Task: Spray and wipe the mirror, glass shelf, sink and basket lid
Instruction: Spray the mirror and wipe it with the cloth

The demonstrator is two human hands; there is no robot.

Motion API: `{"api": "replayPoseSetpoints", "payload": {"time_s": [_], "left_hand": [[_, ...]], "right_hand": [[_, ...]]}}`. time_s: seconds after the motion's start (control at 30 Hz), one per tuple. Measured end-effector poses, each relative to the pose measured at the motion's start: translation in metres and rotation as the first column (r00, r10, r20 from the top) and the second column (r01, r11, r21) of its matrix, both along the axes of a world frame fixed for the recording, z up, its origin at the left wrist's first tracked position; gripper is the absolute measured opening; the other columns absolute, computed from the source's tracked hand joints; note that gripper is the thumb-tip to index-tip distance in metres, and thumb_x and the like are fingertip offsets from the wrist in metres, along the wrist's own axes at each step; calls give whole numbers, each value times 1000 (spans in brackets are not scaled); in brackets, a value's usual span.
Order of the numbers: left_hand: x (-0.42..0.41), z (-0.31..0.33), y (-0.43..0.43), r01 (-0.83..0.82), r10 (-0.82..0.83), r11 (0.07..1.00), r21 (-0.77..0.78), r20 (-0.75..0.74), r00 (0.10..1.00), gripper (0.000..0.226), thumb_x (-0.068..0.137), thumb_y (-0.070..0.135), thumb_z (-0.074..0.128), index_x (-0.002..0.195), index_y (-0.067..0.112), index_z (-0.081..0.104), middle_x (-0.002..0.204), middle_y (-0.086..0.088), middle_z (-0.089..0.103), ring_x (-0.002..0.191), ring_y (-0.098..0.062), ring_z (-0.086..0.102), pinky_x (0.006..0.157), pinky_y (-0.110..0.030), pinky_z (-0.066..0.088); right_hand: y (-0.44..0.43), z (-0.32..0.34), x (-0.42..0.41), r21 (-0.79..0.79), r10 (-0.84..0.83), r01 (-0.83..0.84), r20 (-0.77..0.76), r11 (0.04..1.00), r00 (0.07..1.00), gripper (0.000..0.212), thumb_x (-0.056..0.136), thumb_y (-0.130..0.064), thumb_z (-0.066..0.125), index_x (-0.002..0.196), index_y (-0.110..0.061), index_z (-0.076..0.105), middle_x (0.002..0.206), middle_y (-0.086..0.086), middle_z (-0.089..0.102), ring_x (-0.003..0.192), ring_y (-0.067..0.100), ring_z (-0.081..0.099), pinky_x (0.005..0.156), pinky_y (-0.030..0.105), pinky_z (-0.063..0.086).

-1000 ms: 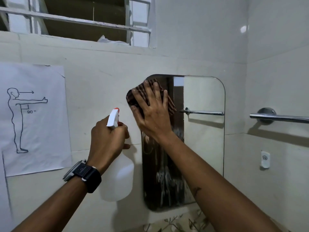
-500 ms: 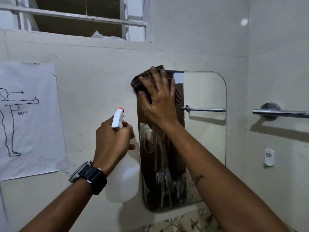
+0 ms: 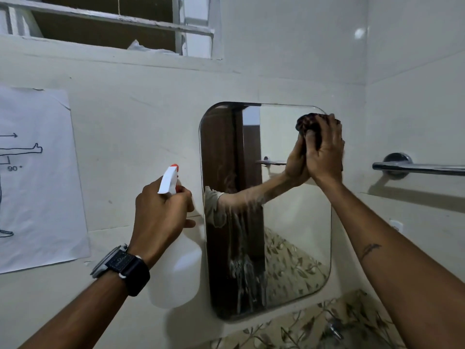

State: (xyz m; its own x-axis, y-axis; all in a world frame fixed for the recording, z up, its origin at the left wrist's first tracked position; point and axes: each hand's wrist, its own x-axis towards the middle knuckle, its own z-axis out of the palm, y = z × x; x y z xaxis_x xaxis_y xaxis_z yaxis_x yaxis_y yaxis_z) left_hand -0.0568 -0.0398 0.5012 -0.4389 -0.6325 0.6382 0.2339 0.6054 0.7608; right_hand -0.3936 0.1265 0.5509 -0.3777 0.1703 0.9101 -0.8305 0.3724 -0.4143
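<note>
A rounded rectangular mirror point(image 3: 289, 248) hangs on the pale tiled wall, with wet streaks running down its lower left part. My right hand point(image 3: 324, 154) presses a dark bunched cloth point(image 3: 310, 127) against the mirror's upper right corner. My left hand point(image 3: 161, 212) grips a white spray bottle point(image 3: 176, 270) with a red-tipped nozzle, held just left of the mirror. The glass shelf, sink and basket lid are out of sight.
A chrome towel bar point(image 3: 422, 168) is fixed to the right wall near my right hand. A paper sheet with a body drawing point(image 3: 35, 177) is taped at left. A louvred window point(image 3: 108, 23) sits above. Leaf-patterned tiles point(image 3: 327, 326) run below the mirror.
My right hand has swept the cloth from the mirror's upper left corner across to its upper right corner. The left hand still holds the bottle beside the mirror.
</note>
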Motion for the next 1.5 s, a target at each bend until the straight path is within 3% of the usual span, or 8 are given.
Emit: {"api": "replayPoseSetpoints", "payload": {"time_s": [0.17, 0.3, 0.4, 0.53, 0.7, 0.9, 1.17, 1.5], "left_hand": [[9, -4, -3, -1, 1, 1000, 23, -11, 1000, 47, 92, -4, 59, 71, 37, 54, 90, -20, 69, 76, -32, 71, 47, -29, 61], [13, -7, -7, 13, -13, 1000, 16, -18, 1000, 42, 93, -4, 58, 89, 38, 59, 89, -14, 69, 77, -30, 71, 48, -28, 61], [18, -9, -6, -2, 2, 1000, 6, -11, 1000, 51, 90, -7, 57, 69, 39, 51, 86, -16, 69, 78, -34, 70, 52, -33, 62], [29, -10, -3, 24, -23, 999, 33, -33, 999, 52, 87, -8, 55, 67, 40, 55, 87, -20, 67, 75, -27, 63, 47, -28, 59], [39, -15, -10, 18, -16, 998, 56, -27, 1000, 47, 87, -9, 55, 108, 32, 68, 83, -11, 65, 71, -22, 61, 49, -30, 60], [34, -17, -3, 11, -9, 997, 77, -23, 1000, 46, 89, -7, 56, 74, 36, 59, 81, -14, 66, 71, -25, 62, 62, -42, 63], [18, -14, 7, 68, -65, 995, 75, -42, 997, 50, 87, -9, 56, 82, 41, 63, 81, -14, 64, 71, -23, 61, 63, -41, 62], [10, -26, 17, 128, -125, 986, 104, -34, 992, 50, 85, -11, 55, 105, 33, 66, 86, -18, 67, 75, -24, 62, 58, -37, 61]], "right_hand": [[-2, -3, 2, -79, 25, -18, 83, 997, 996, 55, 102, -49, 34, 153, -30, 40, 166, 5, 29, 154, 32, 25, 121, 57, 25], [-39, -20, 42, -62, 18, -18, 5, 998, 1000, 51, 104, -43, 40, 153, -28, 43, 167, 4, 29, 157, 31, 17, 125, 56, 17], [-88, -31, 99, -66, 75, -81, -88, 995, 993, 48, 101, -39, 47, 148, -28, 50, 165, 4, 34, 156, 29, 22, 124, 55, 17], [-146, -56, 172, 72, 137, -126, -178, 989, 974, 48, 104, -39, 49, 151, -32, 48, 168, 1, 28, 158, 26, 14, 127, 52, 8], [-163, -78, 190, 135, 105, -79, -193, 988, 976, 45, 106, -37, 49, 151, -34, 47, 167, 2, 29, 158, 28, 13, 126, 53, 11], [-142, -86, 171, 285, 134, -49, -287, 957, 948, 50, 104, -35, 53, 153, -33, 43, 169, 2, 25, 159, 28, 11, 125, 56, 13], [-50, -99, 57, -61, 10, -8, 33, 998, 999, 49, 105, -42, 43, 152, -28, 45, 167, 4, 30, 156, 31, 21, 122, 57, 23], [-21, -101, 33, -99, 67, -52, 156, 994, 985, 53, 105, -44, 38, 155, -27, 40, 168, 4, 25, 157, 30, 14, 125, 55, 17]]}}
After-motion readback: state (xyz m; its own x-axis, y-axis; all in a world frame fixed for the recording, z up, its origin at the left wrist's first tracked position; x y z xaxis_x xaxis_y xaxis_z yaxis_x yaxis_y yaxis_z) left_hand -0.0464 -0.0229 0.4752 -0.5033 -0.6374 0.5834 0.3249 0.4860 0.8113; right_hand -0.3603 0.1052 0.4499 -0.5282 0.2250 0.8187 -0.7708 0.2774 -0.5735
